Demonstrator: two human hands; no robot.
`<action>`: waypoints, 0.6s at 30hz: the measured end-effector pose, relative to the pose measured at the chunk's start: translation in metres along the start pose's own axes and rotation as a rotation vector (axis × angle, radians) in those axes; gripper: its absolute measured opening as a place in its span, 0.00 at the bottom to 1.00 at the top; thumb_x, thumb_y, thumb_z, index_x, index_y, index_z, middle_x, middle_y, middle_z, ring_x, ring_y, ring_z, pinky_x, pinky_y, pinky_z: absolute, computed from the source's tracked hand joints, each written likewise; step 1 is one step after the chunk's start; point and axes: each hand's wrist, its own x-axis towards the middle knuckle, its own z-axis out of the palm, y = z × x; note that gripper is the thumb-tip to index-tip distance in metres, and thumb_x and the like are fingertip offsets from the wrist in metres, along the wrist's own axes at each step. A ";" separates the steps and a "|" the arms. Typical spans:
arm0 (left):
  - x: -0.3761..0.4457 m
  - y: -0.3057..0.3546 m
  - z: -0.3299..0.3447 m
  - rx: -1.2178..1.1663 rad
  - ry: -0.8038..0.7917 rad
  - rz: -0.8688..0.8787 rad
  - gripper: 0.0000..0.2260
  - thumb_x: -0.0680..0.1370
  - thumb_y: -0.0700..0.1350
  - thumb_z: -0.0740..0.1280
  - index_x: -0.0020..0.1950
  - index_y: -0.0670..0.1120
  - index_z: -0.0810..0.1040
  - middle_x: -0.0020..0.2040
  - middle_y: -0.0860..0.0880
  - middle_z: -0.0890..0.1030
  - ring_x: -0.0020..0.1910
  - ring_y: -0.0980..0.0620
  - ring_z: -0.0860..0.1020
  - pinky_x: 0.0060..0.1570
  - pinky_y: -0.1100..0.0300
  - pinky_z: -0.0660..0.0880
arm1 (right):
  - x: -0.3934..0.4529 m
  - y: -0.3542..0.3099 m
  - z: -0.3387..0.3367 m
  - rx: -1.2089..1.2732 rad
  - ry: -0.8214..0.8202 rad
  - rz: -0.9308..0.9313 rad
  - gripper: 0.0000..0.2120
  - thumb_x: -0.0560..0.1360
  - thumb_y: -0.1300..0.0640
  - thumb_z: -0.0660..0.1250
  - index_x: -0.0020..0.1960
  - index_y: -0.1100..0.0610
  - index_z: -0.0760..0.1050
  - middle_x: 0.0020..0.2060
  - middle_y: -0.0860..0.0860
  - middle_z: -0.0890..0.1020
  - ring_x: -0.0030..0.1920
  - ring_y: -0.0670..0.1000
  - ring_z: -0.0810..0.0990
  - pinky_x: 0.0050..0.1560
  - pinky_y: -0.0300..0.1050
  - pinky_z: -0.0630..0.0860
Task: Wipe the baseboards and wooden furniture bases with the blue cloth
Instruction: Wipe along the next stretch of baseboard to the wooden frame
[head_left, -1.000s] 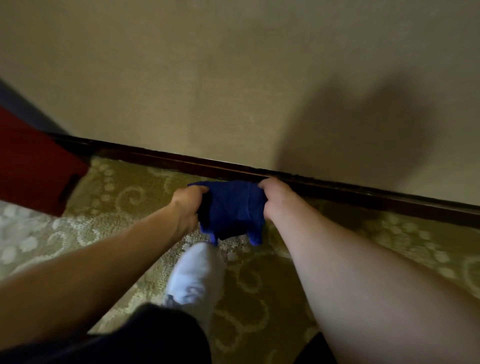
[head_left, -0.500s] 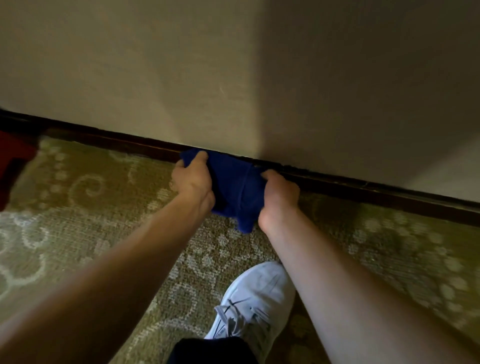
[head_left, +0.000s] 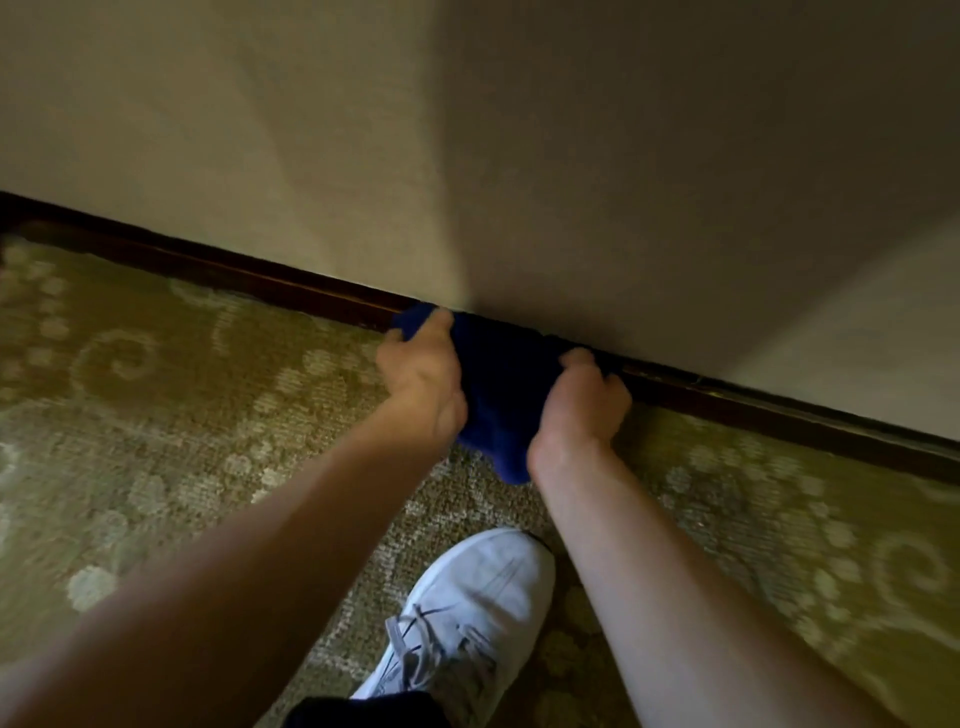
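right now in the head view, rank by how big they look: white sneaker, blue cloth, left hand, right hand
1. white sneaker, though it sits nearer the camera, which inflates it
2. blue cloth, partly hidden by both hands
3. left hand and right hand: they look alike, so no ranking between them

Carpeted room: patterned carpet (head_left: 156, 415), dark baseboard (head_left: 234, 278), wall (head_left: 311, 130).

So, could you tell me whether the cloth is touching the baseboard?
Touching. The head view shows the cloth bunched against the baseboard, covering that stretch, with no gap visible.
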 end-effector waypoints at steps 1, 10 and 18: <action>-0.008 -0.006 0.005 0.029 -0.042 -0.035 0.12 0.77 0.41 0.70 0.60 0.43 0.76 0.55 0.42 0.82 0.54 0.41 0.82 0.57 0.44 0.79 | 0.005 -0.005 -0.004 -0.008 0.074 -0.012 0.21 0.76 0.60 0.63 0.69 0.61 0.70 0.61 0.61 0.78 0.53 0.61 0.80 0.48 0.49 0.75; 0.018 0.023 -0.031 0.061 -0.005 0.021 0.20 0.76 0.40 0.71 0.68 0.40 0.73 0.58 0.40 0.82 0.54 0.41 0.81 0.54 0.47 0.80 | -0.007 0.023 0.031 -0.271 -0.120 -0.101 0.20 0.78 0.61 0.62 0.70 0.61 0.68 0.64 0.61 0.77 0.60 0.61 0.78 0.61 0.53 0.76; -0.009 0.033 -0.022 0.428 -0.344 -0.208 0.12 0.79 0.40 0.65 0.61 0.40 0.78 0.55 0.40 0.83 0.51 0.42 0.82 0.40 0.54 0.81 | 0.018 -0.011 -0.004 0.022 0.011 0.031 0.20 0.78 0.61 0.62 0.69 0.61 0.69 0.63 0.60 0.77 0.59 0.61 0.79 0.57 0.51 0.76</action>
